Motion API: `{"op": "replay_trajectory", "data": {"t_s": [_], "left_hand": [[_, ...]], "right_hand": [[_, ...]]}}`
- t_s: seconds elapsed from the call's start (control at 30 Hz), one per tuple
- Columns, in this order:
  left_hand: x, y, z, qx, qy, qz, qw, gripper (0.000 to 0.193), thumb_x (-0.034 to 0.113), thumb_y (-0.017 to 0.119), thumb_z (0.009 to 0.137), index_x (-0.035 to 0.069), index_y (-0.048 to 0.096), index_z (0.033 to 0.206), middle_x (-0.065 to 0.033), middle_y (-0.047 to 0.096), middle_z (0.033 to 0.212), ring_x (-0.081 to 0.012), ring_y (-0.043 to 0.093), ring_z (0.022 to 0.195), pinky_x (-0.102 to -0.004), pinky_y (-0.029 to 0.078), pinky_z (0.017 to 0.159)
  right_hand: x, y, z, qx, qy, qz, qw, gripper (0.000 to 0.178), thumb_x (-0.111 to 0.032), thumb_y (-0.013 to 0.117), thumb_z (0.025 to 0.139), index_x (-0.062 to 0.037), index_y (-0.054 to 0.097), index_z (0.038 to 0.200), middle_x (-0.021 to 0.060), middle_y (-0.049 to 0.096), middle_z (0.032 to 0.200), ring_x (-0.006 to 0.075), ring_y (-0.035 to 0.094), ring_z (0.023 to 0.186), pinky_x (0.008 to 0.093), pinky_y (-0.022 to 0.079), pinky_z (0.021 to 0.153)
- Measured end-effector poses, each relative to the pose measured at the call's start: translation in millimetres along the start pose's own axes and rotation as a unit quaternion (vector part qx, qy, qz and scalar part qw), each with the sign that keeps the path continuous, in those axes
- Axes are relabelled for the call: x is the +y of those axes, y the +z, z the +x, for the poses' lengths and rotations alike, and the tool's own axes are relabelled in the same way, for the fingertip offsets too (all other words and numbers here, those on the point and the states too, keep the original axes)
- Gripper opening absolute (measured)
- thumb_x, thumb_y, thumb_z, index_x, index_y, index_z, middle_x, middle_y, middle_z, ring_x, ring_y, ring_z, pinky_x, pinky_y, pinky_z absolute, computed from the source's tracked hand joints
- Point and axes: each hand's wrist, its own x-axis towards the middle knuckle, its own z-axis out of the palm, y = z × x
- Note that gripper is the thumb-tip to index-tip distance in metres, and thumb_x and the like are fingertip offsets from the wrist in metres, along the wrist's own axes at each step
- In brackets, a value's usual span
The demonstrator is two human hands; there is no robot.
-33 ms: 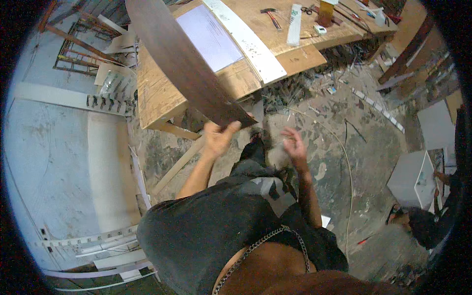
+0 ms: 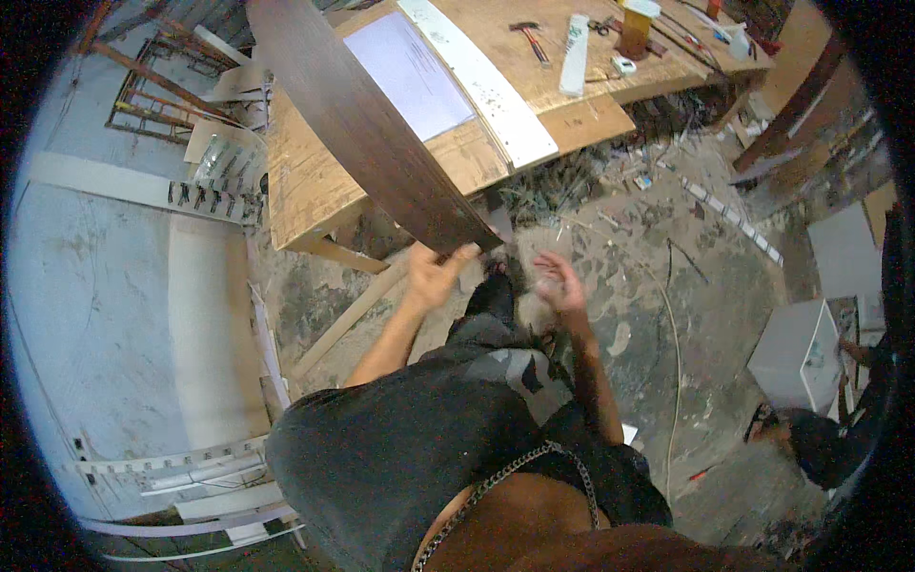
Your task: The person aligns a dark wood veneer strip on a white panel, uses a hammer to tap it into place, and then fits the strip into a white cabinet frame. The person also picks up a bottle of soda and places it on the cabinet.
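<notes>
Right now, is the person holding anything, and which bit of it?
Yes. The left hand grips the long dark wooden board at its near, lower end. The right hand is open beside it and holds nothing.

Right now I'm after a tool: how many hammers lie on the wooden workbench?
1: a red-handled hammer lies at the wooden workbench's far end, left of the white flat strip. Clutter there may hide others.
</notes>
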Motion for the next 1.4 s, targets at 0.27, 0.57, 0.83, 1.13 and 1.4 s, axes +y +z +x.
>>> {"op": "replay_trajectory", "data": {"t_s": [0.27,0.57,0.83,1.13,1.4], "left_hand": [[-112,29,-46,-0.044,0.048,0.081,0.995,0.018,0.011,0.063,0.089,-0.001,0.067,0.101,-0.0199,0.068,0.090,-0.0343,0.067,0.082,-0.0364,0.051,0.073],[-92,-8,12,-0.040,0.075,-0.141,0.986,0.063,0.043,0.044,0.100,-0.002,0.034,0.144,-0.0135,0.053,0.136,-0.0206,0.056,0.113,-0.0360,0.046,0.094],[12,4,69,-0.048,0.047,-0.407,0.911,0.070,0.053,0.018,0.100,-0.003,0.041,0.134,-0.0204,0.050,0.134,-0.0273,0.058,0.114,-0.0408,0.048,0.098],[4,15,69,-0.076,0.024,-0.452,0.888,0.078,0.061,0.018,0.097,-0.001,0.034,0.141,-0.0229,0.047,0.137,-0.0346,0.055,0.116,-0.0472,0.045,0.099],[0,8,76,-0.061,0.025,-0.447,0.892,0.067,0.050,0.023,0.102,-0.005,0.041,0.135,-0.0210,0.051,0.133,-0.0309,0.056,0.114,-0.0434,0.045,0.099]], "right_hand": [[-45,65,47,0.010,-0.053,0.055,0.997,0.058,-0.013,0.067,0.088,0.0017,0.039,0.137,0.0147,0.053,0.131,0.0224,0.051,0.119,0.0365,0.040,0.102],[1,53,30,0.073,-0.031,0.113,0.990,0.040,-0.012,0.061,0.093,0.0044,0.052,0.128,0.0126,0.059,0.124,0.0204,0.056,0.114,0.0342,0.043,0.099],[-1,55,11,0.070,0.005,0.113,0.991,0.040,-0.016,0.062,0.093,0.0046,0.054,0.127,0.0114,0.061,0.122,0.0188,0.057,0.111,0.0321,0.043,0.098],[-9,51,6,0.092,0.006,0.059,0.994,0.039,-0.015,0.061,0.095,0.0063,0.054,0.126,0.0120,0.062,0.120,0.0184,0.058,0.108,0.0306,0.044,0.096],[-9,44,10,0.101,0.018,0.025,0.994,0.041,-0.015,0.062,0.094,0.0052,0.053,0.129,0.0118,0.062,0.121,0.0175,0.058,0.108,0.0308,0.045,0.095]]}}
